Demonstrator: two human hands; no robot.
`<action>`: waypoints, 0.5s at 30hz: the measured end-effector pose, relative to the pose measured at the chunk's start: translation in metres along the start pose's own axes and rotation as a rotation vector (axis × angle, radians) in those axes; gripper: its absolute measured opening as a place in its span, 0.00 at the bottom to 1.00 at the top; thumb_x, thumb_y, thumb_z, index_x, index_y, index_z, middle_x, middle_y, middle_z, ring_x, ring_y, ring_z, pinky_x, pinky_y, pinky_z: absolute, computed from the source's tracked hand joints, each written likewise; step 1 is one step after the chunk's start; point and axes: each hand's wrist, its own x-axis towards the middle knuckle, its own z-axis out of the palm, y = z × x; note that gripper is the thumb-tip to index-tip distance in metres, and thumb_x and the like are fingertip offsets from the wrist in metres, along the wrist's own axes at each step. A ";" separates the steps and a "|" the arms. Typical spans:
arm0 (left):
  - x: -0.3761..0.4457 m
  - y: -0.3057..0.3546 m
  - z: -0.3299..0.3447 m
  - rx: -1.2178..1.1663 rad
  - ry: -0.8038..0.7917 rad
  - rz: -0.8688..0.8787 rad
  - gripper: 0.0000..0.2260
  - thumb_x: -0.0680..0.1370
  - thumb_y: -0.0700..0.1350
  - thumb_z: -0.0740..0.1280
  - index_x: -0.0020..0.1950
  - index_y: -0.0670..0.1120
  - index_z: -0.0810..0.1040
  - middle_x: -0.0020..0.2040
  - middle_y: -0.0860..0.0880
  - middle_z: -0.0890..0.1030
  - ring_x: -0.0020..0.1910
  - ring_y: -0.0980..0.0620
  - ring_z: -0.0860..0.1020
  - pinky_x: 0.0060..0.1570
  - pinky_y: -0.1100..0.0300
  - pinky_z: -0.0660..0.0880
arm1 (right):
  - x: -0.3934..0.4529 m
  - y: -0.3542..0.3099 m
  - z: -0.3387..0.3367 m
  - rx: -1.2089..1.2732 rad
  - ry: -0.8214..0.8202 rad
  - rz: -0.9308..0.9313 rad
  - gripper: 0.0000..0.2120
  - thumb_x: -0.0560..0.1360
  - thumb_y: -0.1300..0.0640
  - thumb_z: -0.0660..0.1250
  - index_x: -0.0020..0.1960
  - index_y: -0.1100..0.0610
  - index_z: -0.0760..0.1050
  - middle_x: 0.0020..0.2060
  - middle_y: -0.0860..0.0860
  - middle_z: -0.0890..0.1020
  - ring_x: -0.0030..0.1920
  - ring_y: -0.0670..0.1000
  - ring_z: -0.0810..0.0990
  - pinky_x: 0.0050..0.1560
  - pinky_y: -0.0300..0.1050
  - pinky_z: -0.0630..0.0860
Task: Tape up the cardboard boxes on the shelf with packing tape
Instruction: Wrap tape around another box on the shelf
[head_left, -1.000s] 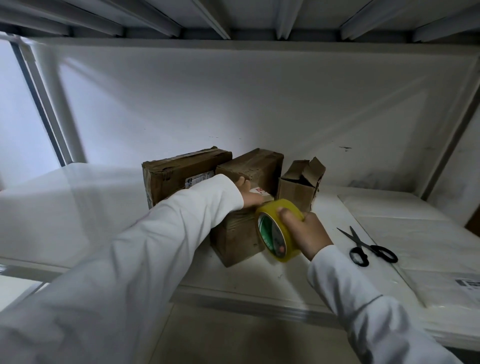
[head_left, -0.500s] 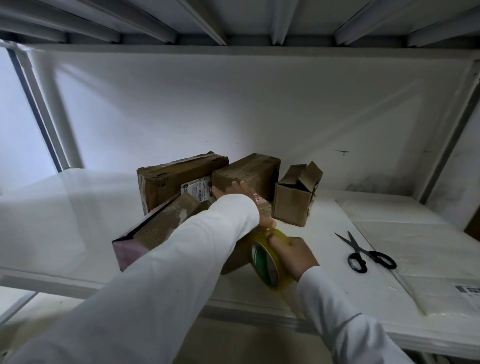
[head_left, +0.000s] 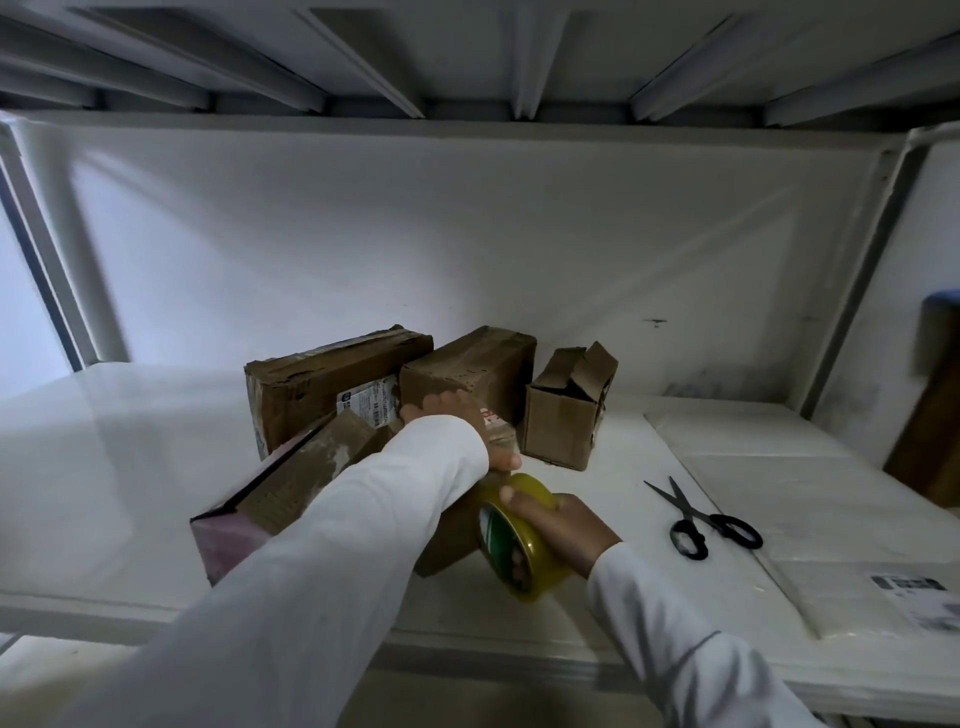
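— What's the left hand (head_left: 457, 426) doing up there on the shelf (head_left: 623, 613)?

— It lies over the top of the front box (head_left: 291, 483), the one tipped up with its near end toward us. The fingers curl over the far top edge and the thumb sticks out toward the right hand, so it grips the cardboard.

— And the tape?

— The yellow tape roll (head_left: 519, 545) is just below that thumb, touching the box's right side. The right hand (head_left: 561, 525) is wrapped round the roll from the right, thumb laid across the top of its rim, and the roll's open face is turned left toward the box. I can't tell whether any tape is pulled out.

— Other boxes?

— Three behind the left hand. A long box (head_left: 322, 379) with a white label sits beyond and left of the knuckles, a second closed box (head_left: 467, 364) is straight past the fingertips, and a small open box (head_left: 561, 426), its flaps up, stands beyond the right hand, just beside the second one.

— Anything else within reach?

— Black-handled scissors (head_left: 701, 519) lie flat to the right of the right hand, apart from it, blades open. Farther right, white flat packets (head_left: 831, 525) lie on the shelf, one with a printed label near the front corner.
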 end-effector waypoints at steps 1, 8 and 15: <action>0.000 -0.002 -0.002 -0.007 0.003 0.015 0.49 0.67 0.70 0.67 0.77 0.44 0.50 0.75 0.41 0.58 0.73 0.40 0.58 0.72 0.43 0.57 | -0.003 0.001 -0.001 0.014 -0.018 -0.021 0.19 0.74 0.39 0.62 0.56 0.52 0.71 0.54 0.53 0.77 0.51 0.52 0.76 0.54 0.45 0.72; 0.001 -0.013 -0.040 -0.245 -0.148 0.186 0.37 0.75 0.60 0.65 0.76 0.42 0.57 0.76 0.44 0.61 0.73 0.48 0.61 0.69 0.62 0.56 | -0.021 -0.031 -0.045 0.178 -0.135 -0.284 0.13 0.65 0.49 0.77 0.42 0.54 0.76 0.35 0.53 0.81 0.33 0.48 0.79 0.32 0.33 0.77; 0.010 -0.023 -0.011 -0.391 -0.327 0.120 0.50 0.62 0.73 0.68 0.73 0.41 0.66 0.72 0.44 0.68 0.70 0.45 0.66 0.71 0.56 0.60 | -0.013 -0.049 -0.071 0.206 -0.431 -0.301 0.12 0.64 0.52 0.73 0.39 0.60 0.78 0.29 0.53 0.81 0.28 0.49 0.80 0.35 0.41 0.78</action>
